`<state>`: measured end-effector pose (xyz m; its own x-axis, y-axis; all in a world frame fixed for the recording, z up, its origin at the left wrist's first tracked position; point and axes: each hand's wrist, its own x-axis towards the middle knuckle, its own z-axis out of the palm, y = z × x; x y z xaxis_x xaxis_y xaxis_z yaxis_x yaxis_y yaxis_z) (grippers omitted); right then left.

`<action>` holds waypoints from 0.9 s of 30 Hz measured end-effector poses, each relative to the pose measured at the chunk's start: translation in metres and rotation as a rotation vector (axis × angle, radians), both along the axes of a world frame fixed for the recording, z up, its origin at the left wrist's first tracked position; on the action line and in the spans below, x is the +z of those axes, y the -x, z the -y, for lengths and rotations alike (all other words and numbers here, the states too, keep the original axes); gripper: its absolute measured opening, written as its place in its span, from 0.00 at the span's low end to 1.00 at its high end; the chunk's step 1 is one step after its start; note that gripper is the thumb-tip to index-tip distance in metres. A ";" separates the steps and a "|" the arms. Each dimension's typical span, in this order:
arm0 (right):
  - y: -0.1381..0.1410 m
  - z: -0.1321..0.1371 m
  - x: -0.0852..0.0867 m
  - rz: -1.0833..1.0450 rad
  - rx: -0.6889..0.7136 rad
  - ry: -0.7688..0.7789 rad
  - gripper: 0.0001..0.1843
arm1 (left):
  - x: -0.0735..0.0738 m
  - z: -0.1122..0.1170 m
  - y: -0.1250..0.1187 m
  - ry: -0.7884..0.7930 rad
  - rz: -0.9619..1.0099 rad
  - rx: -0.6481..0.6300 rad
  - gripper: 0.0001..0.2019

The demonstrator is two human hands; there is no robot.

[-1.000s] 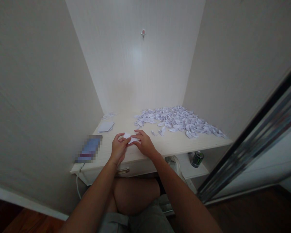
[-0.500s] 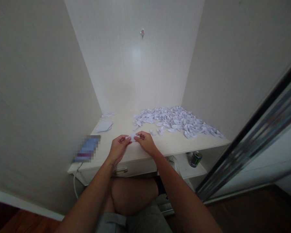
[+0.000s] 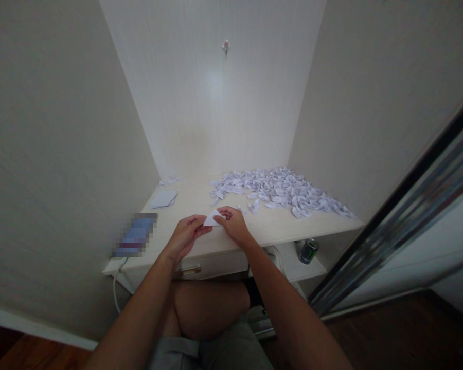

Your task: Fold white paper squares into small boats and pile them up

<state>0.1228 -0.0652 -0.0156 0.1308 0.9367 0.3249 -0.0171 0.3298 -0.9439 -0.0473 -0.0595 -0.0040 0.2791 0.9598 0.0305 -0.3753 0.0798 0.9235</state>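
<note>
Between my hands, above the front of the white desk (image 3: 200, 241), is a small folded piece of white paper (image 3: 212, 219), roughly triangular. My right hand (image 3: 233, 225) pinches its right side between thumb and fingers. At the paper's left corner, my left hand (image 3: 187, 231) is closed with thumb and fingertips on the edge. Just beyond my right hand lie a few loose folded paper pieces (image 3: 254, 206), in front of a wide pile of similar pieces (image 3: 281, 187). A small stack of flat white paper sheets (image 3: 164, 199) rests to the left.
A blurred-out flat device (image 3: 135, 235) with a white cable (image 3: 116, 288) lies at the desk's left edge. Thin paper scraps (image 3: 168, 181) sit in the back left corner. Below the desktop are a drawer handle (image 3: 189, 270) and a dark can (image 3: 308, 251) on a shelf.
The paper between my fingers has turned and now shows a larger triangular face. My left hand has rolled and shifted slightly left and down; my right hand stays nearly in place.
</note>
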 end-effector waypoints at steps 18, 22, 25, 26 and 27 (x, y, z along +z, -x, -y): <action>-0.011 0.003 0.012 -0.352 0.283 0.310 0.14 | -0.002 0.001 -0.003 -0.118 0.012 0.265 0.18; -0.022 0.001 0.017 -0.366 0.434 0.389 0.08 | -0.002 0.002 -0.004 -0.127 -0.005 0.249 0.18; -0.026 -0.003 0.017 -0.358 0.493 0.417 0.09 | 0.000 0.003 -0.005 -0.133 -0.021 0.249 0.18; -0.027 -0.004 0.017 -0.356 0.500 0.423 0.10 | 0.000 0.003 -0.005 -0.135 -0.028 0.252 0.18; -0.027 -0.004 0.017 -0.352 0.501 0.425 0.11 | 0.000 0.004 -0.005 -0.137 -0.036 0.255 0.18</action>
<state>0.1500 -0.0611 0.0012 -0.3158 0.9469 -0.0611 -0.3945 -0.1896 -0.8992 -0.0425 -0.0634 -0.0035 0.0323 0.9867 0.1592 -0.3343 -0.1395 0.9321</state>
